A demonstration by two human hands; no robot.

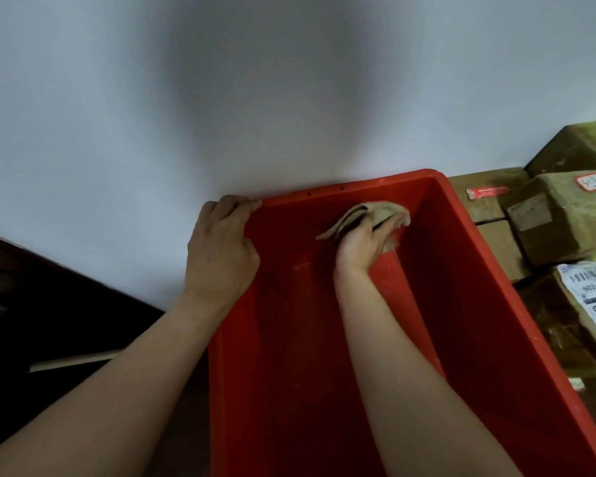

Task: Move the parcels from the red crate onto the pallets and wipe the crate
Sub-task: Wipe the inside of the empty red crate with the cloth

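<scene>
**Cloth against the crate's far wall**

Head view: the left hand [221, 249] curls over the far left corner of the red crate [479, 304], gripping its rim. Inside the crate, the right hand [365, 246] clutches a beige cloth [375, 211] pressed to the far wall. Brown parcels [565, 215] lie stacked just right of the crate.

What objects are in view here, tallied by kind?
Red crate: 1
Cloth: 1
Parcels: 4 that can be told apart, all right of the crate; the frame edge may cut off more
Pale stick: 1
Total: 7
</scene>
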